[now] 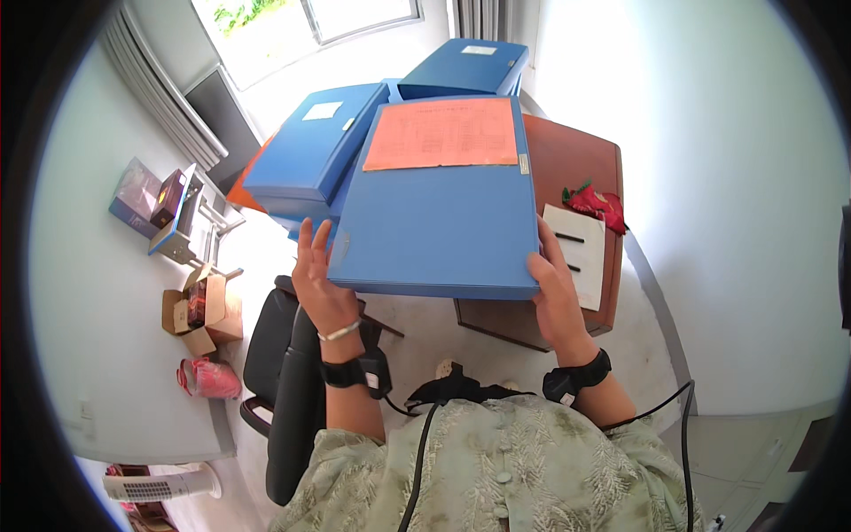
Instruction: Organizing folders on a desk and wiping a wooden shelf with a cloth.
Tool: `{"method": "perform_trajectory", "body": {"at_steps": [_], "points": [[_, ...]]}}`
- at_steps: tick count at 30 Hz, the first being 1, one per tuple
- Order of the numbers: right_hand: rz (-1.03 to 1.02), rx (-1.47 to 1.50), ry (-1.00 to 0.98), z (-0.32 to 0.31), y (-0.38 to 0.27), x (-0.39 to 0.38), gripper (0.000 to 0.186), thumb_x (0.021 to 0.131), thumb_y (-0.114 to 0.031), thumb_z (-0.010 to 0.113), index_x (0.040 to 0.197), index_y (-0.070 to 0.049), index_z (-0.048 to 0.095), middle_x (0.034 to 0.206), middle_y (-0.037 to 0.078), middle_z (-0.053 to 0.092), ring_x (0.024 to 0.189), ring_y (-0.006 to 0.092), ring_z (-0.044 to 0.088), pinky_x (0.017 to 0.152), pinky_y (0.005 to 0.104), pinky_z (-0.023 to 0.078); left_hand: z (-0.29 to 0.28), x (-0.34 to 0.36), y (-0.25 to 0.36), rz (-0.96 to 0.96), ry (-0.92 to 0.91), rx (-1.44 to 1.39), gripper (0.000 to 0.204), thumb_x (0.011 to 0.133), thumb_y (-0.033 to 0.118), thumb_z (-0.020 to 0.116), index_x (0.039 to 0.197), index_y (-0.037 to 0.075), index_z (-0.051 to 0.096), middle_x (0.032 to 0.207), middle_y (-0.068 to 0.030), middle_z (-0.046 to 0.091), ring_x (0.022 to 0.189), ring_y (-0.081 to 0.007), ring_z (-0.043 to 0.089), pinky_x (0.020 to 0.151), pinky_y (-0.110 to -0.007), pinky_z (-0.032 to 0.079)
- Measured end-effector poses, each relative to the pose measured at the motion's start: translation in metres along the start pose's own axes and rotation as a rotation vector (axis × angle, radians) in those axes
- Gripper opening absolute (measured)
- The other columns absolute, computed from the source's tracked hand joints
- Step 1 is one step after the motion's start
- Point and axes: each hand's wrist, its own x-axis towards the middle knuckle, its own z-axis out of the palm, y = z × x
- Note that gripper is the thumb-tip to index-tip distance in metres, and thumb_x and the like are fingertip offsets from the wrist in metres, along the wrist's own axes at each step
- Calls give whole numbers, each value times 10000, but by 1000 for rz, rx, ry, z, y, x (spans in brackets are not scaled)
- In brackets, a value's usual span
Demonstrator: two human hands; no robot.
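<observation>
A large blue file box (434,232) with an orange-pink printed sheet (443,135) on its upper part is held flat in front of me. My right hand (558,288) grips its near right corner, thumb on top. At the near left corner, my left hand (321,282) steadies the box with its palm side, some fingers stretched up past the edge; its thumb is hidden. Beyond it, blue file boxes with white labels are stacked: one pile (310,142) at the left, another (465,66) at the far right.
On the brown wooden table (572,146) lie a white sheet or folder (589,288) with two black pens and a red packet (596,208). A black chair (297,381) stands at my left. Along the left wall are an open cardboard box (217,306) and a pink bucket (213,379).
</observation>
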Motion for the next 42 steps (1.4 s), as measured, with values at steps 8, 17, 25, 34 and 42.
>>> {"method": "perform_trajectory", "body": {"at_steps": [8, 17, 25, 34, 42], "points": [[108, -51, 38, 23, 11, 26, 737, 878, -330, 510, 1497, -69, 206, 1413, 107, 365, 1134, 172, 463, 868, 282, 454, 25, 13, 4, -289, 338, -668, 521, 858, 180, 507, 1329, -32, 442, 1329, -147, 474, 1227, -236, 444, 1034, -359, 338], [-311, -601, -136, 8, 26, 33, 979, 712, -169, 772, 1489, -32, 194, 1399, 135, 349, 1067, 199, 513, 851, 321, 479, 38, 36, -6, -269, 447, -599, 452, 877, 166, 482, 1280, -37, 474, 1257, -137, 513, 1175, -230, 463, 1030, -358, 335], [-277, -798, -117, 15, 24, 50, 1031, 667, -202, 818, 1483, -29, 211, 1399, 165, 359, 984, 203, 555, 801, 304, 497, 49, 53, -33, -273, 554, -492, 458, 916, 210, 453, 1298, -41, 424, 1299, -129, 447, 1169, -223, 449, 1025, -352, 336], [-243, -735, -69, 21, 45, 82, 970, 717, -297, 789, 1470, -21, 244, 1301, 164, 429, 850, 183, 566, 717, 275, 500, 69, 89, -53, -181, 684, -268, 436, 894, 145, 489, 1280, -48, 429, 1348, -178, 398, 1262, -290, 373, 1067, -431, 278], [-230, -742, 14, 39, 59, 88, 946, 763, -366, 746, 1464, 10, 235, 1181, 198, 508, 816, 211, 580, 691, 294, 497, 73, 106, -71, -181, 689, -178, 435, 898, 185, 518, 1253, -59, 454, 1328, -190, 417, 1249, -309, 382, 1057, -439, 284]]}}
